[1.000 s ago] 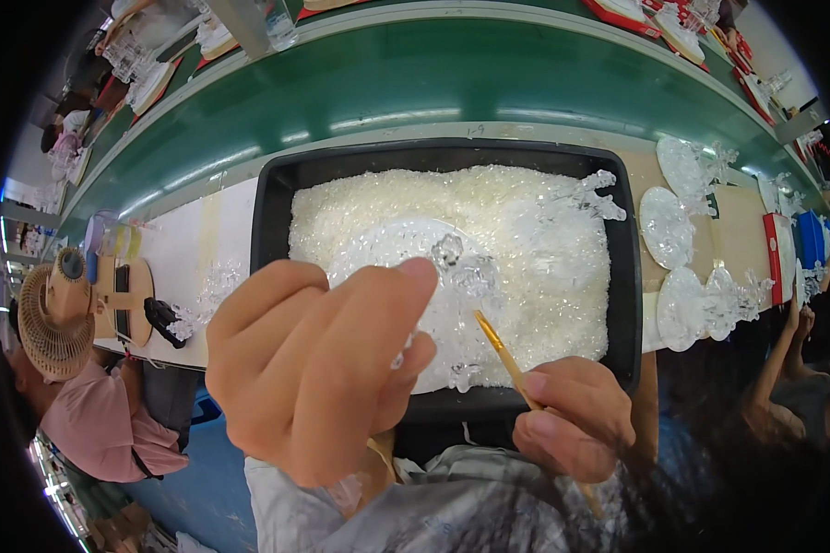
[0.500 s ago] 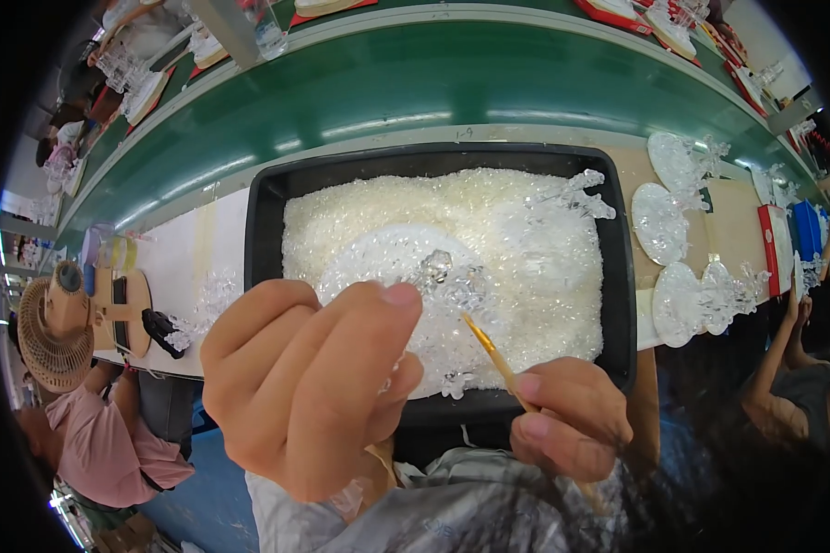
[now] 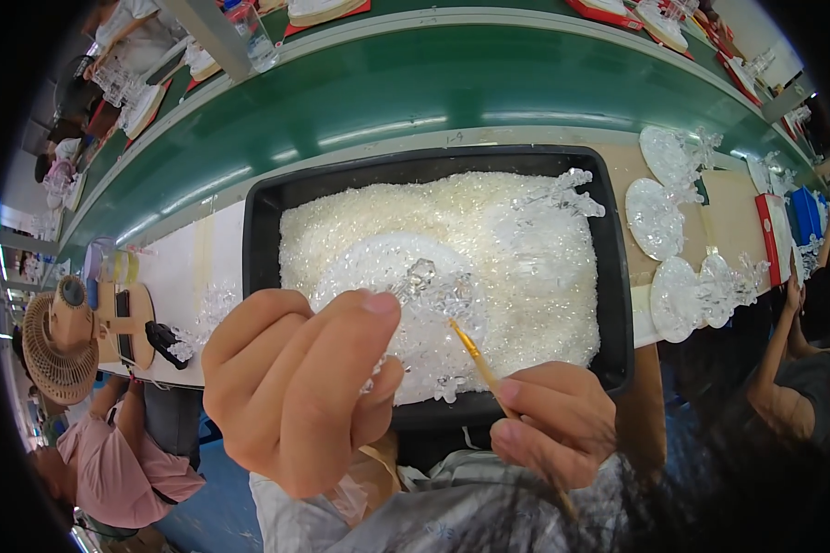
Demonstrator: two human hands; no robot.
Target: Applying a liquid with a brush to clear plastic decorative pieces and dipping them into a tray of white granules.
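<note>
My left hand (image 3: 304, 392) is closed on a clear, crystal-like ornament (image 3: 424, 278); its fingers hide the part they grip. Behind the ornament shows a round, whitish, sparkly disc (image 3: 360, 263), apparently its base. My right hand (image 3: 555, 426) pinches a thin paintbrush (image 3: 475, 355) with a gold-coloured ferrule. The brush tip points up and left, at or very close to the ornament; contact is hard to tell. Both hands are over the near side of a black tray (image 3: 254, 244) filled with white, glittering flakes (image 3: 535, 304).
Another clear piece (image 3: 563, 198) lies in the tray's far right corner. Several sparkly discs with clear figures (image 3: 657, 219) stand on the right. A green conveyor belt (image 3: 378, 97) runs beyond the tray. At left are a fan (image 3: 65, 346) and a person in pink (image 3: 124, 461).
The brush and my right hand have moved a little left, bringing the tip closer to my left hand. My left hand keeps its grip. The whole view has shifted slightly.
</note>
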